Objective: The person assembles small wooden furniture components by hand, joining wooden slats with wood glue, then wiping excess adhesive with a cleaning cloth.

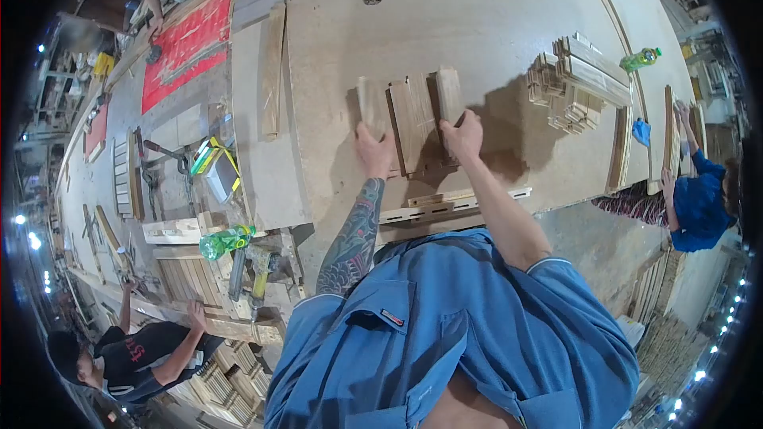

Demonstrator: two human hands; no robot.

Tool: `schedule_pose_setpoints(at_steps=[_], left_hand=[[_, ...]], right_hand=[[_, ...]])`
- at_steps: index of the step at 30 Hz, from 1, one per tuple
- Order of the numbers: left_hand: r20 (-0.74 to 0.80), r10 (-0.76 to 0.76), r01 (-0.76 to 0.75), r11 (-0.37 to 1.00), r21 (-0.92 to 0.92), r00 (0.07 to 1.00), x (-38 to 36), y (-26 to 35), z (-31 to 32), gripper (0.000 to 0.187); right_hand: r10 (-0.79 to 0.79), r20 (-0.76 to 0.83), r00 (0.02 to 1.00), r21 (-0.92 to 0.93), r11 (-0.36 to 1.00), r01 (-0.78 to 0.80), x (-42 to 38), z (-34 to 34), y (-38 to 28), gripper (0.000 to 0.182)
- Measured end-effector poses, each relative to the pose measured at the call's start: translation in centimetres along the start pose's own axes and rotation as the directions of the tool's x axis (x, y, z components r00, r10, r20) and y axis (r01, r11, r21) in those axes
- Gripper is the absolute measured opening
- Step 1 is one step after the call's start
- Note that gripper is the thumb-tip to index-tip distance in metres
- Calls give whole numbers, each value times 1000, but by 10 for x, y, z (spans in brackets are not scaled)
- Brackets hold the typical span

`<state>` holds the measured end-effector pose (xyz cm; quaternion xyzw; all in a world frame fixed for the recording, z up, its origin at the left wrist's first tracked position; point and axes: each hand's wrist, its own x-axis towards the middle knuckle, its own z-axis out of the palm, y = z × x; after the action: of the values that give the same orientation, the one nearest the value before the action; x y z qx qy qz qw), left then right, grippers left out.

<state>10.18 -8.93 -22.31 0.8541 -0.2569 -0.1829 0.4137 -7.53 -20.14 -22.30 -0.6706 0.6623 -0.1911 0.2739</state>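
Observation:
My left hand [375,149] is closed around the lower end of a narrow wooden slat [362,99] on the worktable [334,32]. Opposite it, my right hand [462,137] grips the lower part of another wooden slat [450,91], thumb and fingers on its sides. Between the two hands lie several wooden slats [412,115] side by side, their upper ends toward the far side of the table. Dark gaps or shadows separate this middle group from the held pieces. How the fingers curl beneath the slats is hidden.
At right stands a stack of wooden slats [579,79] beside a green bottle [640,59]. A slotted strip [445,206] lies along the near table edge. Another green bottle [226,242] is at left. Co-workers stand at left [151,357], right [706,202] and far left.

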Motion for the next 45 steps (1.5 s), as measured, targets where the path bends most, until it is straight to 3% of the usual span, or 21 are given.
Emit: schedule_pose_setpoints(at_steps=[1,3,5,6,7,9,11,12,15,16,18,20,21,23,24,27,30,33,36,42,45], left_hand=[[-11,34,-34,999,10,999,-1,1,5,72],[-22,104,-103,994,43,994,-7,-1,9,67],[-87,68,-69,998,-7,994,-5,-12,-6,67],[-119,52,-56,998,-36,992,-2,-14,-13,66],[-141,62,-54,997,59,988,-2,-15,-16,66],[-179,89,-42,968,248,980,-4,-13,-20,65],[-122,15,8,982,191,992,-1,-4,-21,65],[-94,-20,35,986,165,995,-1,-2,-23,65],[-195,-9,23,997,69,981,10,-19,-43,58],[-200,91,-51,979,196,976,11,-29,-46,54],[-165,286,-190,880,436,944,15,-42,-48,47],[-111,150,-106,937,334,982,24,-50,-47,42],[-77,84,-59,958,282,993,27,-52,-49,40],[-82,96,-62,935,348,992,35,-64,-53,40],[-76,99,-64,924,377,992,36,-69,-52,39],[-42,10,7,924,382,999,42,-53,-55,42],[-21,-64,66,880,470,998,43,-50,-50,42],[16,-28,18,892,451,999,45,-51,-55,42],[90,-122,75,912,404,988,53,-48,-58,39],[141,63,-101,955,277,988,60,-38,-79,34],[180,9,-70,939,337,984,67,-46,-73,34]], right_hand=[[-57,-11,998,-28,998,56,-5,2,-10,52],[28,46,999,37,999,-30,-7,-6,-16,61],[64,31,997,143,987,-68,0,-20,-7,66],[176,113,978,114,975,-188,4,-37,-9,71],[191,62,980,16,981,-193,6,-40,-4,70],[126,-19,992,13,992,-126,5,-31,5,72],[110,51,993,24,994,-111,2,-23,4,69],[104,19,994,106,989,-105,6,-19,12,62],[49,-240,970,31,999,-42,16,-23,40,58],[-16,-224,974,-86,996,-3,21,-31,51,57],[-75,-132,988,-59,996,68,16,-32,56,56],[-79,-93,993,2,997,79,16,-35,56,47],[-48,19,999,96,994,46,20,-41,61,44],[-15,225,974,263,964,-46,40,-55,79,39],[-25,254,967,303,951,-55,44,-61,85,34],[-3,285,959,353,930,-102,52,-73,101,34],[-53,361,931,250,967,-42,40,-77,88,36],[-48,363,930,254,966,-50,36,-80,82,37],[-24,411,911,337,933,-128,29,-92,74,39],[-134,427,894,508,853,-115,25,-82,96,46],[-110,488,866,492,854,-169,28,-83,101,51]])
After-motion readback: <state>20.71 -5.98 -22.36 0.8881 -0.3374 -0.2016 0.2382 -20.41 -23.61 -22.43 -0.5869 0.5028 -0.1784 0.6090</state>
